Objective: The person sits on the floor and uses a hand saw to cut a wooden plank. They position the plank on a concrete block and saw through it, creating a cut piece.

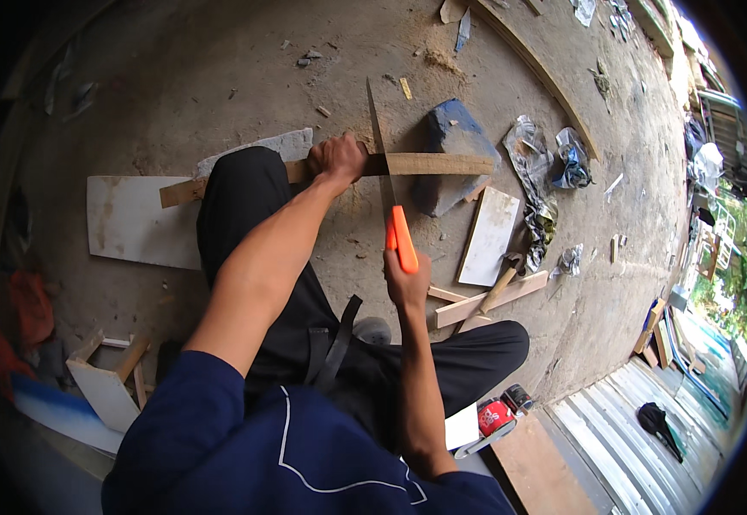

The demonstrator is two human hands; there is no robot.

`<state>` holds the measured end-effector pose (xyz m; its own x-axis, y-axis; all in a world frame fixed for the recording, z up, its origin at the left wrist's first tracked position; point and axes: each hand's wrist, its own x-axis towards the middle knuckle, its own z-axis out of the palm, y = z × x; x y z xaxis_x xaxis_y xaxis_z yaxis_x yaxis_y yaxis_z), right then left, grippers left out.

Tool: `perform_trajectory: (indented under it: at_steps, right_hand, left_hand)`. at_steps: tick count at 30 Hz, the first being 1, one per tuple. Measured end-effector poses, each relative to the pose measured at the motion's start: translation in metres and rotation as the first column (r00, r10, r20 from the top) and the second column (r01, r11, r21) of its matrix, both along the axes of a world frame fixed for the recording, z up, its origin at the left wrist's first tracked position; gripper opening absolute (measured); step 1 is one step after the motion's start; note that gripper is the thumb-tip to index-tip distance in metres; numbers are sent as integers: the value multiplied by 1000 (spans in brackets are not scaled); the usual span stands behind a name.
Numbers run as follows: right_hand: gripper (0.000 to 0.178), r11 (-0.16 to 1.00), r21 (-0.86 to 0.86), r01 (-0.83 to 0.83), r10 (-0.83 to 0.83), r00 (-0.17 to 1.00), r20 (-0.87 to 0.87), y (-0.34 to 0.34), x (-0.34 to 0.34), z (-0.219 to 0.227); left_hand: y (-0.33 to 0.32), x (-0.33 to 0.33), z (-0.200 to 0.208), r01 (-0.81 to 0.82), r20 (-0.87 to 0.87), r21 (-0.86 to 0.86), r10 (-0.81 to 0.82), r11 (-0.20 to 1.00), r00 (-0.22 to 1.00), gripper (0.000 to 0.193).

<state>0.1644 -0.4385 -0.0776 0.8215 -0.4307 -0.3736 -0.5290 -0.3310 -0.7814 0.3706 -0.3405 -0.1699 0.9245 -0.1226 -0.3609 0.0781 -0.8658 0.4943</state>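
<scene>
My right hand is closed round the orange handle of a handsaw. The saw's blade points away from me and crosses a long wooden strip. My left hand grips that strip just left of the blade. Under its right part is a blue-and-grey block, and a pale grey block lies behind it on the left. My left knee is over the strip's left part. Whether the teeth have cut into the wood cannot be told.
A hammer lies across wood offcuts at the right, beside a white board. Crumpled plastic lies farther right. A larger white panel is on the left, with a small wooden frame nearer me. Corrugated sheets cover the lower right.
</scene>
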Motion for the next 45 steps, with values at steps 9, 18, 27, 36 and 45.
perform_trajectory:
  at_steps: [9, 18, 27, 36, 45]
  right_hand:
    - [21, 1000, 21, -15, 16, 998, -57, 11, -72, 62]
    - [21, 998, -7, -59, 59, 998, -4, 16, -80, 63]
    - [27, 997, -63, -42, 43, 999, 13, 13, -11, 26]
    - [23, 997, -54, -58, 54, 996, -66, 6, 8, 26]
    - [23, 999, 26, -24, 26, 998, -49, 14, -76, 84]
  left_hand:
    - [9, -4, -12, -21, 56, 56, 18, 998, 998, 31]
    - [10, -4, -3, -15, 27, 84, 13, 996, 1000, 32]
    - [6, 0, -1, 1, 45, 79, -5, 997, 999, 33]
    - [3, -1, -4, 17, 55, 87, -22, 996, 998, 34]
    - [12, -8, -9, -8, 89, 85, 0, 996, 996, 34]
